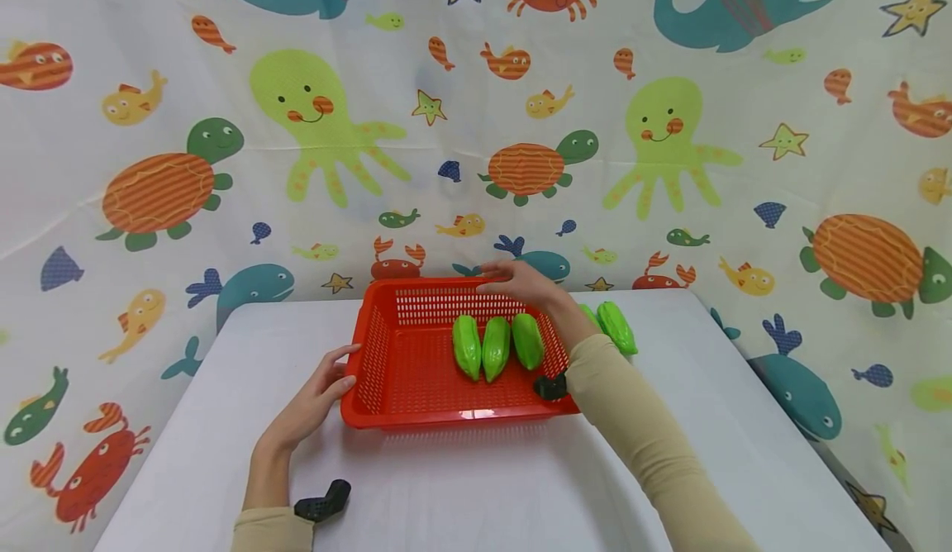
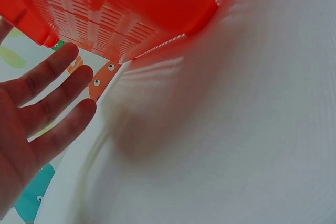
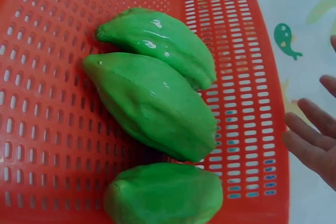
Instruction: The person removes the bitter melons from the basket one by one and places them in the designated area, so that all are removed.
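The perforated red basket (image 1: 412,366), long axis crosswise, lies just right of the left hand (image 1: 316,391), fingers spread, and just bodyward of the right hand (image 1: 522,283), fingers extended.

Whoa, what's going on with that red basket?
A person has both hands at a red basket. The left hand is at its left side, and the right hand is by its far rim, fingers spread. Three green fruits lie inside. Two more green fruits are on the white table, to its right.
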Demonstrator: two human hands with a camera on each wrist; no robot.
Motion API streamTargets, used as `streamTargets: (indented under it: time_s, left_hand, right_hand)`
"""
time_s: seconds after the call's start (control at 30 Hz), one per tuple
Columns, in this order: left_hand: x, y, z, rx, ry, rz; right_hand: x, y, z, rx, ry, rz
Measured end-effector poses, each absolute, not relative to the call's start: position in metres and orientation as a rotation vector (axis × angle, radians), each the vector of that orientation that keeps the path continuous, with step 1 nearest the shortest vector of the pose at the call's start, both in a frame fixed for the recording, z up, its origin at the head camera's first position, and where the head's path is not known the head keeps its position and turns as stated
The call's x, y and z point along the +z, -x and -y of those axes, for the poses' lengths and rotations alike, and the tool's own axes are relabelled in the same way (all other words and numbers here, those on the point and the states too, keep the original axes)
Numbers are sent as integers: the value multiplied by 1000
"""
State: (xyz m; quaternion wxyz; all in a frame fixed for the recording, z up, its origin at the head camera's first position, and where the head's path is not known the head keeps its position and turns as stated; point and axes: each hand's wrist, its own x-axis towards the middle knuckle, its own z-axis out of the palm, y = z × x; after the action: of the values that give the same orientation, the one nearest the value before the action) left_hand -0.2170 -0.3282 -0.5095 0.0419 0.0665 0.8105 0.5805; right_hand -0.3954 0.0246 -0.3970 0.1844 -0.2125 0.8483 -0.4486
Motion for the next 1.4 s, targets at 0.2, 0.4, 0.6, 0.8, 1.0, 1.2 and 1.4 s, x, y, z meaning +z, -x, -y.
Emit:
streamTargets:
  time_s: [0.2, 0.4, 0.6, 0.8, 1.0, 1.2, 1.4]
  left_hand:
    - [-508, 217, 328, 1774, -204, -2485]
    - [-508, 217, 328, 1776, -193, -2477]
    - [-509, 217, 328, 1781, -188, -2467]
    - [-509, 217, 328, 1784, -192, -2467]
    - [-510, 217, 328, 1781, -189, -2470]
    - [-510, 217, 329, 1780, -201, -2476]
    - [-510, 218, 329, 1783, -208, -2478]
  right_hand:
    - [-401, 395, -20, -1200, 620, -2360]
    - [-406, 395, -16, -1134, 622, -2358]
    - [-408, 395, -13, -1121, 623, -2319]
    - [-414, 398, -9, -1060, 603, -2309]
    - [-420, 399, -5, -1037, 551, -2265]
    - [-423, 399, -1, -978, 525, -2265]
    - [-426, 399, 3, -894, 554, -2310]
